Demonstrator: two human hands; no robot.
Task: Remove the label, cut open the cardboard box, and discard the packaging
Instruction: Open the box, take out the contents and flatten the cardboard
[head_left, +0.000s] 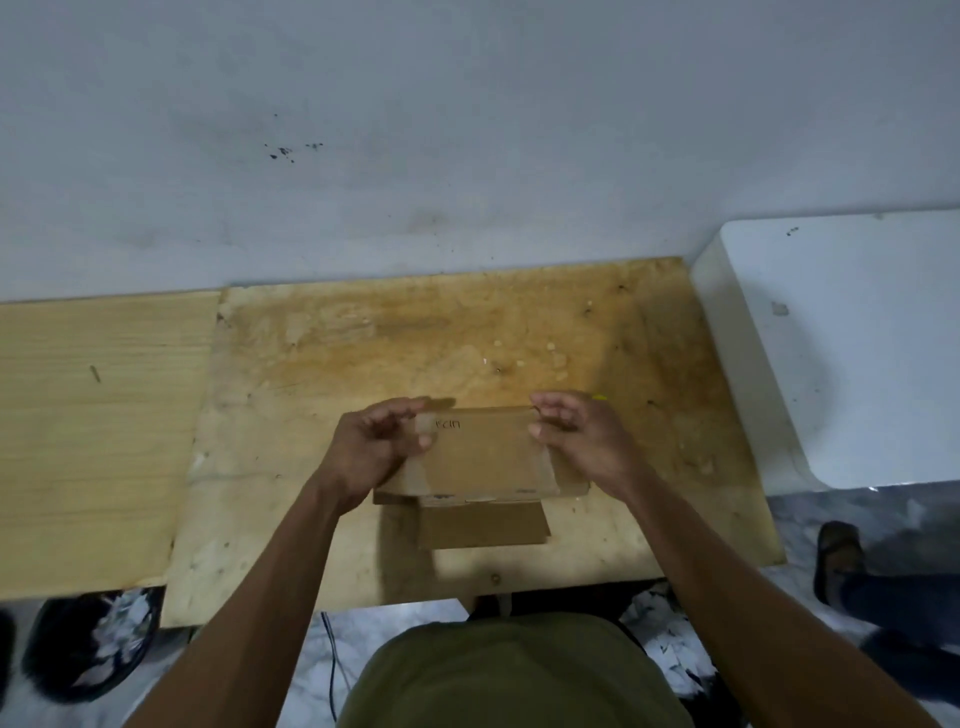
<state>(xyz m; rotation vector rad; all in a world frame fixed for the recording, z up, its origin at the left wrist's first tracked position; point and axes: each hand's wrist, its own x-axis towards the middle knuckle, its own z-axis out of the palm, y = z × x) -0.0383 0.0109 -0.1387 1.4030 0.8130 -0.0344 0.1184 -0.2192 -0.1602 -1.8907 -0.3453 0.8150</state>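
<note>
Box (483, 457) sits mid-surface (332, 525), near flap open. Your left hand (371, 452) and right hand (582, 441) pinch its far corners, fingers (545, 400) curled. Uneven pull may tear cardboard.

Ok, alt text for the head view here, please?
Two bare hands, left hand and right hand, grip the far corners of a small cardboard box on a stained plywood table. A bin of paper scraps sits below.
</note>
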